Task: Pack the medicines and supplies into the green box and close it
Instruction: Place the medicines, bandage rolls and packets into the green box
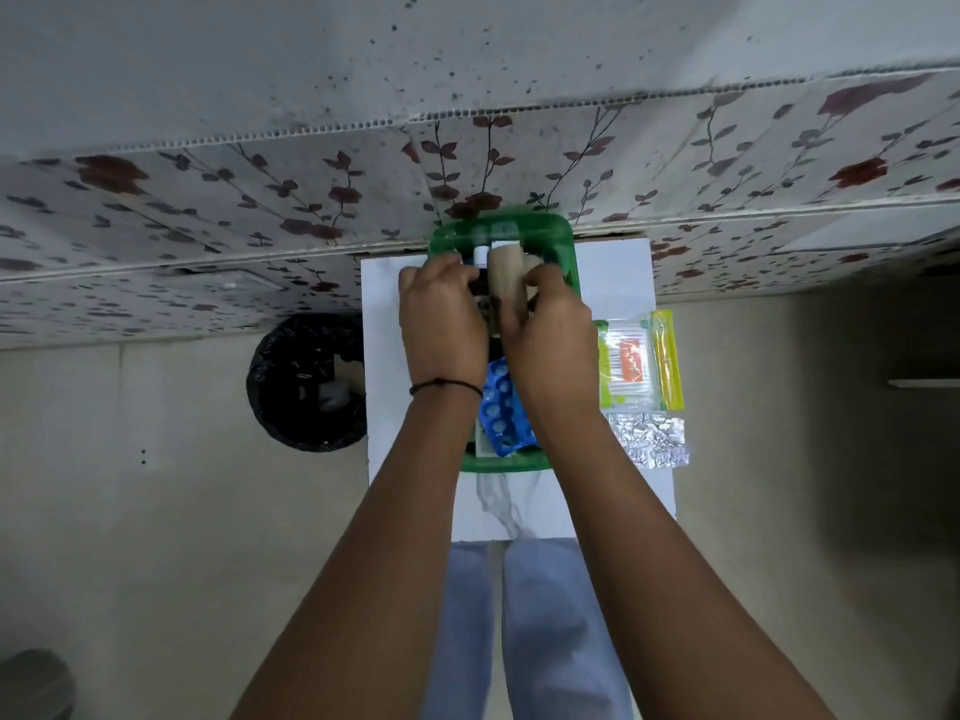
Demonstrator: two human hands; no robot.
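Note:
The green box stands open on a small white table, its translucent green lid raised at the far end. Both hands reach into the box's far half. My left hand is curled around things inside, beside a small white-capped bottle. My right hand grips a beige bandage roll held upright there. A blue blister pack lies in the box's near half, between my wrists. What else lies under my hands is hidden.
To the right of the box lie a packet of cotton buds with yellow-green edges and a silver foil strip. A black-lined bin stands on the floor to the left. A floral-tiled wall runs behind the table.

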